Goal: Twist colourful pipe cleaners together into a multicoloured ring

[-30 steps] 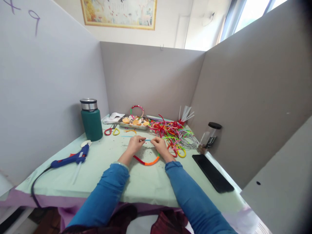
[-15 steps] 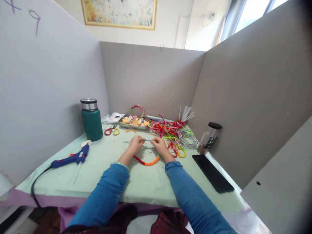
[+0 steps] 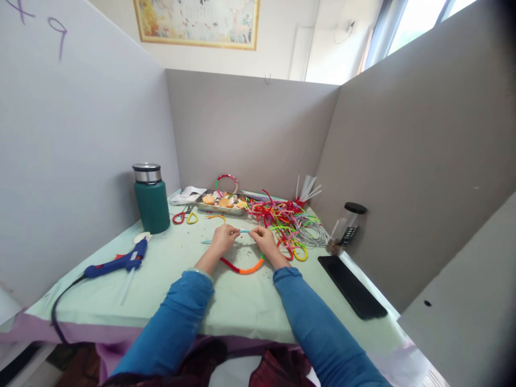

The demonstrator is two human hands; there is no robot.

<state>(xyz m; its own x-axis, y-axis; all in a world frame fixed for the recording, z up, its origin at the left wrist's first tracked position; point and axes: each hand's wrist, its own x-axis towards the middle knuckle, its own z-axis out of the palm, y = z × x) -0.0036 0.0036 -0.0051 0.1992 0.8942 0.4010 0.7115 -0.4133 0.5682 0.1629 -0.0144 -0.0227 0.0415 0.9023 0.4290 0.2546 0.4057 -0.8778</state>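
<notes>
A light blue pipe cleaner (image 3: 244,231) spans the short gap between my two hands. My left hand (image 3: 224,238) pinches it near the middle, and its loose end sticks out to the left. The fingers of my right hand (image 3: 263,238) are closed on its other part. Just below the hands a ring wrapped in orange (image 3: 250,269), red and green lies over the pale green cloth; its upper part is hidden by my hands.
Behind are a tray of shells (image 3: 223,203) and tangled pipe cleaners (image 3: 278,212). A green bottle (image 3: 152,201) and a blue glue gun (image 3: 116,264) are on the left. A black phone-like slab (image 3: 351,287), a clear jar (image 3: 350,228) and yellow-red scissors (image 3: 300,252) are on the right.
The loose left end of the blue pipe cleaner has swung slightly lower and to the left. Both hands have barely moved and still pinch.
</notes>
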